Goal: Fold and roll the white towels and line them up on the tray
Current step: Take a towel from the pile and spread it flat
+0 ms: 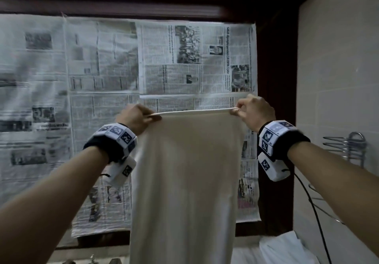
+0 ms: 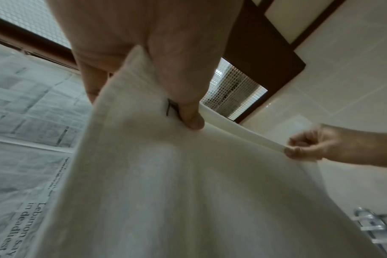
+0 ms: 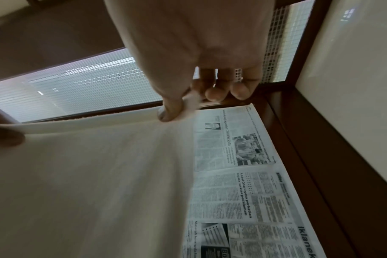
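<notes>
So the white towel (image 1: pixel 185 181) is plain off-white, no pattern that I can make out, and it looks doubled over, since the top edge shows as two thin layers running side by side. It's held up in the air in front of a window covered with newspaper sheets (image 1: pixel 102 79), top edge stretched fairly taut and roughly level, the rest hanging straight down in a long smooth panel with only soft vertical ripples. The left hand (image 1: pixel 135 118) has one top corner pinched between thumb and the fingers behind it; in the left wrist view the thumb (image 2: pixel 188 111) presses flat on the near face of the cloth, with a small dark mark or thread on the fabric right beside the thumb tip. The right hand (image 1: pixel 253 111) has the other top corner, pinched between thumb and forefinger, and the right wrist view shows the remaining fingers (image 3: pixel 239 90) curled in just beside the pinch without touching the towel. Everything below the fingertips hangs free between the two forearms. Readable stuff on the paper: "Sabah dijangka peroleh CIN RM96.5 juta" just above the right hand, "Abdul Ghani gesa perhatian segera isu asas pedalaman" lower down on that side, and "Lebanon say… in deadliest" below the left hand, cut off at the frame edge.
</notes>
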